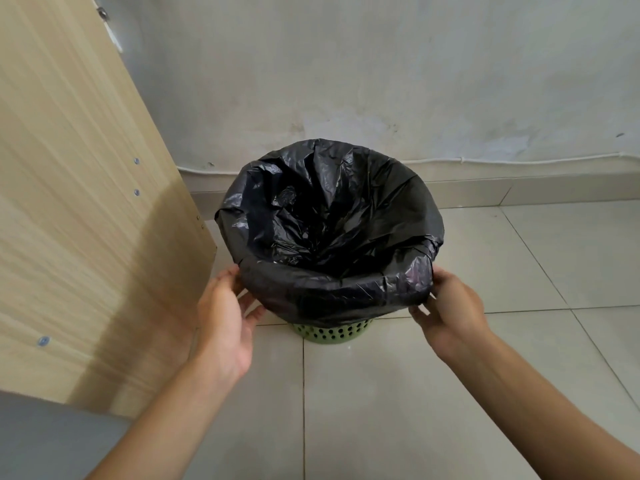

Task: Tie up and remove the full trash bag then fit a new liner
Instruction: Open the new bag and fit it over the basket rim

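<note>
A black plastic liner [329, 223] is spread open over a green perforated bin [330, 331], its edge folded down over the rim and covering most of the bin's wall. Only the bin's green base shows below the bag. My left hand [225, 317] is at the bag's lower left edge, fingers spread and touching the folded plastic. My right hand [446, 306] pinches the folded edge at the lower right between thumb and fingers. The inside of the bag is dark and crumpled, and no contents show.
A light wooden cabinet side [79, 202] stands close on the left of the bin. A stained white wall [381, 71] with a tiled skirting runs behind. The floor is pale tile [398, 393]. A grey surface [41, 441] fills the bottom left corner.
</note>
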